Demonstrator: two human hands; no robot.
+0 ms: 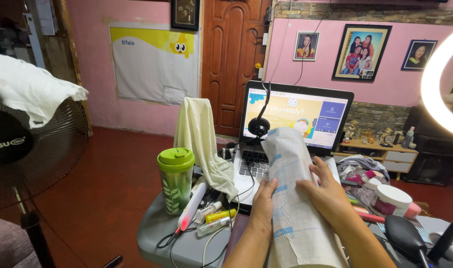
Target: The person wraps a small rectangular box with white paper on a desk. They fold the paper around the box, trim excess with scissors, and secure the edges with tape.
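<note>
Both of my hands grip a long roll of white paper with a pale blue printed grid [292, 164], held upright and tilted over the desk. My left hand [264, 203] clasps its left edge with the fingers curled. My right hand [324, 191] wraps its right side a little higher. The roll's top end rises in front of an open laptop [296, 116] whose screen is lit. The roll's lower end runs down between my forearms to the frame's bottom edge.
A green lidded tumbler [176, 178], a cream cloth [202, 136], a headset [259, 126], pens and small tubes [214, 216] crowd the grey table [159, 233]. A fan [25, 144] stands left, a lit ring light [437, 82] right, with a white jar [389, 199] nearby.
</note>
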